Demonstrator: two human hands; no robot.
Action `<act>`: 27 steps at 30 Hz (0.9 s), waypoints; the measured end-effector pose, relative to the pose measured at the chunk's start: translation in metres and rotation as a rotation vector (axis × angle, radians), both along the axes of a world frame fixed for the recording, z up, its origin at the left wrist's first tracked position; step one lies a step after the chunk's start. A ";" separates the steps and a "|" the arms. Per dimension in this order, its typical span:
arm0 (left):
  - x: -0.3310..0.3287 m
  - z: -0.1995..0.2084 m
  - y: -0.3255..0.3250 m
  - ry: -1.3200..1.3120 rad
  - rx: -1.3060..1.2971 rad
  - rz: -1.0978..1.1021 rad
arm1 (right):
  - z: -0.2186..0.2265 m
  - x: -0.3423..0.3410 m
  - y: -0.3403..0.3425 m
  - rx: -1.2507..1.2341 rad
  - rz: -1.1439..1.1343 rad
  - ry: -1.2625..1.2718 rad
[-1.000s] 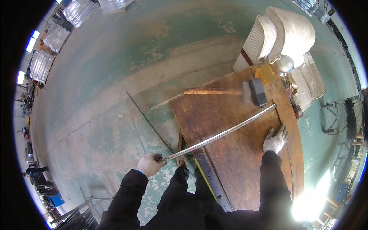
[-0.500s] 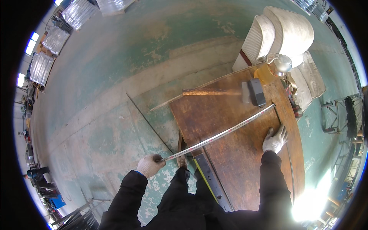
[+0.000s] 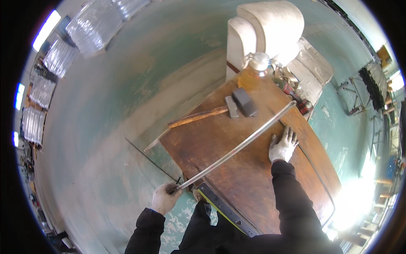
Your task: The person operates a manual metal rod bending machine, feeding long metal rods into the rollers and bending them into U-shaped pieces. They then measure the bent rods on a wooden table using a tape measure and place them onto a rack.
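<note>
A long metal rod (image 3: 237,147) lies slantwise across the brown wooden worktop (image 3: 249,178), from the near left corner up to the far right edge, where its tip overhangs slightly. The left hand (image 3: 164,198), gloved in white, is closed around the rod's near end, just off the worktop's near left corner and over the floor. The right hand (image 3: 283,145), also in a white glove, rests flat with fingers spread on the worktop just beside the rod, on its near side, close to the right edge; it grips nothing.

Beyond the rod, toward the far edge, a hammer (image 3: 220,112) with a wooden handle lies on the worktop, its handle pointing left and its dark head beside a dark block (image 3: 244,102). At the far corner stands a clear plastic bottle (image 3: 256,67) with amber liquid. A yellow-and-black level (image 3: 224,208) lies along the near edge, beneath the rod's near end. A thin dark bar (image 3: 150,160) runs over the green concrete floor (image 3: 105,118) left of the worktop. Behind the far edge stand pale corrugated sheets (image 3: 270,29).
</note>
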State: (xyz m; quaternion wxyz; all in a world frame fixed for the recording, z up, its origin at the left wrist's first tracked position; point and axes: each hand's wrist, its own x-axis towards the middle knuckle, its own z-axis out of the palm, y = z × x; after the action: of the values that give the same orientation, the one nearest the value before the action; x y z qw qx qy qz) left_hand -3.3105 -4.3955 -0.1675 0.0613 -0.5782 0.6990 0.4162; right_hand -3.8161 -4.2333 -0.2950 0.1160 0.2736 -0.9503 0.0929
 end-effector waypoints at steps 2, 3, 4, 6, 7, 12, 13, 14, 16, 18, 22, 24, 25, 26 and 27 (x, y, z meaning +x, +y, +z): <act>-0.005 0.006 0.012 0.040 0.003 0.041 | 0.003 0.001 0.002 -0.019 -0.007 -0.001; -0.005 0.006 0.019 0.048 0.017 0.064 | 0.006 0.000 0.004 -0.048 -0.001 -0.010; -0.002 0.006 0.027 0.055 0.030 0.087 | 0.007 0.001 0.006 -0.075 0.001 -0.013; 0.006 0.003 0.044 0.056 0.074 0.141 | 0.009 0.002 0.013 -0.152 0.019 -0.002; 0.010 0.001 0.055 0.074 0.100 0.161 | 0.011 0.004 0.017 -0.211 0.047 -0.013; 0.018 0.003 0.122 0.159 0.170 0.215 | 0.016 0.049 0.113 -0.299 0.129 -0.123; 0.020 0.002 0.137 0.172 0.170 0.206 | 0.027 0.064 0.144 -0.294 0.141 -0.162; 0.020 -0.001 0.149 0.188 0.170 0.191 | 0.032 0.076 0.181 -0.273 0.121 -0.178; 0.017 -0.004 0.166 0.215 0.136 0.129 | 0.039 0.096 0.268 -0.216 0.058 -0.186; 0.013 -0.009 0.181 0.245 0.076 0.023 | 0.041 0.116 0.365 -0.144 -0.078 -0.138; -0.017 0.017 0.245 0.378 0.074 0.008 | 0.030 0.155 0.515 -0.050 -0.281 -0.118; -0.025 0.008 0.281 0.455 0.045 -0.040 | 0.033 0.162 0.525 -0.035 -0.266 -0.111; -0.031 0.002 0.303 0.480 0.020 -0.079 | 0.031 0.164 0.527 -0.068 -0.278 -0.115; -0.035 -0.001 0.324 0.496 -0.008 -0.121 | 0.034 0.164 0.528 -0.097 -0.257 -0.112; -0.045 -0.002 0.348 0.512 -0.028 -0.149 | 0.032 0.164 0.532 -0.133 -0.248 -0.079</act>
State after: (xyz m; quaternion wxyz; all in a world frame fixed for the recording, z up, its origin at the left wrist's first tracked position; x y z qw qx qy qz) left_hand -3.3551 -4.0473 -0.1696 -0.0949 -0.4017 0.7383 0.5335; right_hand -3.6517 -3.7016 -0.2631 0.1072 0.1419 -0.9724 0.1511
